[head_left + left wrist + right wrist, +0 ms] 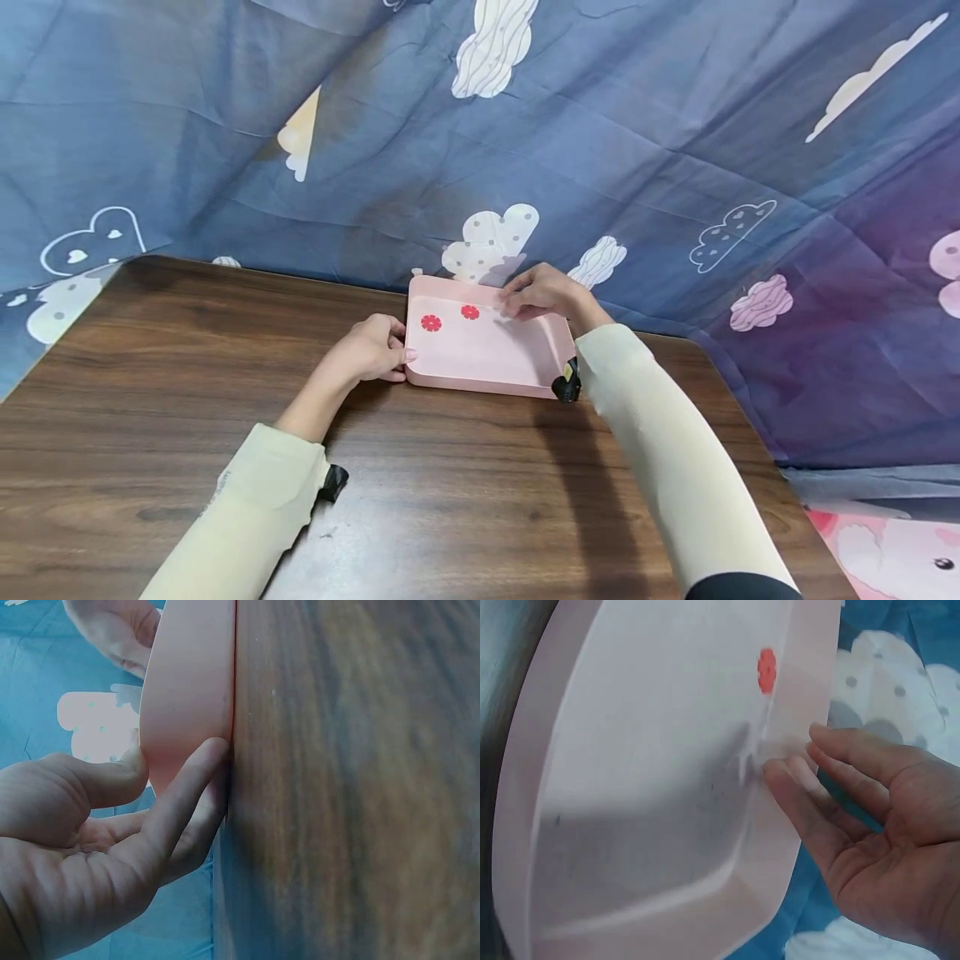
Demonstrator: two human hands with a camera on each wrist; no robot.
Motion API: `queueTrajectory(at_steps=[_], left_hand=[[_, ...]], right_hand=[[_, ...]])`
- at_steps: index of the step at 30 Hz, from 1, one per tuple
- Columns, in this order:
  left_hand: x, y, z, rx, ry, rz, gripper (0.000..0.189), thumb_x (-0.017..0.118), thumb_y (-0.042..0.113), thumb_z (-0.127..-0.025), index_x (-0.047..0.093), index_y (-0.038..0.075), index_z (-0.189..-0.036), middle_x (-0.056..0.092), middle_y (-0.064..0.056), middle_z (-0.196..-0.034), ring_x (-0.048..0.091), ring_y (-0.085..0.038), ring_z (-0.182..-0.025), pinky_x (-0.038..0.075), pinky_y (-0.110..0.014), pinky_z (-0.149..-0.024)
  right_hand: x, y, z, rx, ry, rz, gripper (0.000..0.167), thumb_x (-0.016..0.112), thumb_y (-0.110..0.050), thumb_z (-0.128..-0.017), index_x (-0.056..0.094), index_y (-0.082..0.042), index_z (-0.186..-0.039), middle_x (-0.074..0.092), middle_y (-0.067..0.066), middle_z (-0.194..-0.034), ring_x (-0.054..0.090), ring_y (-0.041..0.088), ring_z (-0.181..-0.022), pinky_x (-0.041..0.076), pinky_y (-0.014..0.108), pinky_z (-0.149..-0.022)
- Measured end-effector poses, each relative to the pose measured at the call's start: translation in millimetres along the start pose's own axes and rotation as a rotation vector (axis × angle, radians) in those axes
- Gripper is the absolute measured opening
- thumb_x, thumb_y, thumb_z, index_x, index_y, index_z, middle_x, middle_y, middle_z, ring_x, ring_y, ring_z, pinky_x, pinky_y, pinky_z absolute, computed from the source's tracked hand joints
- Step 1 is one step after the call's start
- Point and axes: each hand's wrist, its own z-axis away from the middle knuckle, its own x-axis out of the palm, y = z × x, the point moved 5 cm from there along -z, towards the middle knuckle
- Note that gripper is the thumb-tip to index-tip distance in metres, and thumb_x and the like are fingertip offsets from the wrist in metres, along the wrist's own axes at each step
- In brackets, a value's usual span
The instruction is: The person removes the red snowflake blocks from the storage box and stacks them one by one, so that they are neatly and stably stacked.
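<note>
A pink tray [480, 354] lies at the back of the wooden table. Two red flower-shaped discs [431, 322] are in its back left part, one seen as a red disc [766, 671] in the right wrist view. My left hand [371, 348] grips the tray's left side, thumb at the rim and fingers against the outer wall [187, 690]. Over the back right of the tray is my right hand [543, 292], its bent fingertips [774, 771] at the inside of the back wall. A small pale blur shows by those fingertips; I cannot tell whether they pinch it.
A blue cloth curtain [360, 167] with cloud prints hangs right behind the tray and along the right side. The wooden table top [450, 483] stretches in front and to the left. My right forearm casts a shadow across it.
</note>
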Motion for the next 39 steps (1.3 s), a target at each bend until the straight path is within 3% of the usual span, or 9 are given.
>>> queueTrajectory(at_steps=[13, 19, 23, 29, 34, 39], left_hand=[[0.9, -1.4, -2.8, -0.012, 0.014, -0.01, 0.049, 0.063, 0.0, -0.106, 0.046, -0.013, -0.15, 0.064, -0.023, -0.116, 0.069, -0.017, -0.083, 0.071, -0.028, -0.081], [0.5, -1.1, -2.8, -0.011, 0.022, -0.023, 0.05, 0.063, 0.0, -0.105, 0.046, -0.013, -0.15, 0.064, -0.024, -0.117, 0.069, -0.017, -0.083, 0.071, -0.028, -0.081], [-0.7, -0.8, -2.7, -0.013, 0.028, -0.026, 0.049, 0.063, -0.001, -0.105, 0.047, -0.013, -0.15, 0.064, -0.024, -0.118, 0.069, -0.018, -0.084, 0.071, -0.029, -0.081], [-0.9, 0.2, -2.7, -0.009, 0.029, -0.024, 0.049, 0.064, 0.0, -0.105, 0.048, -0.013, -0.149, 0.064, -0.024, -0.118, 0.069, -0.017, -0.084, 0.071, -0.029, -0.082], [-1.4, 0.7, -2.3, -0.005, 0.031, -0.028, 0.048, 0.064, 0.0, -0.105, 0.049, -0.013, -0.148, 0.066, -0.025, -0.118, 0.07, -0.017, -0.082, 0.071, -0.029, -0.081], [-1.2, 0.0, -2.4, -0.005, 0.027, -0.018, 0.049, 0.064, 0.0, -0.105, 0.048, -0.014, -0.149, 0.066, -0.028, -0.122, 0.07, -0.018, -0.084, 0.071, -0.03, -0.082]], right_hand=[[37.9, -19.5, -18.1, -0.04, -0.055, 0.148, 0.029, 0.074, -0.004, -0.1, 0.074, 0.005, -0.127, 0.078, 0.01, -0.087, 0.071, 0.012, -0.073, 0.071, 0.03, -0.077], [47.6, -23.2, -21.5, -0.087, 0.038, 0.33, 0.015, 0.086, -0.013, -0.092, 0.081, -0.004, -0.104, 0.077, 0.007, -0.08, 0.07, 0.012, -0.067, 0.071, 0.031, -0.072], [52.4, -30.4, -21.3, -0.123, 0.07, 0.468, 0.017, 0.091, -0.018, -0.089, 0.078, -0.006, -0.089, 0.078, 0.006, -0.079, 0.07, 0.014, -0.067, 0.071, 0.031, -0.074], [56.6, -35.8, -19.1, -0.137, 0.014, 0.48, 0.014, 0.088, -0.013, -0.091, 0.078, -0.004, -0.094, 0.078, 0.005, -0.081, 0.068, 0.011, -0.07, 0.07, 0.028, -0.075], [56.6, -37.1, -18.6, -0.126, -0.053, 0.451, 0.023, 0.09, -0.01, -0.088, 0.076, 0.0, -0.102, 0.076, 0.001, -0.08, 0.068, 0.009, -0.069, 0.069, 0.027, -0.077], [58.6, -37.0, -18.3, -0.14, -0.055, 0.5, 0.024, 0.093, -0.007, -0.084, 0.074, 0.0, -0.097, 0.071, -0.004, -0.076, 0.065, 0.01, -0.068, 0.068, 0.026, -0.074]])
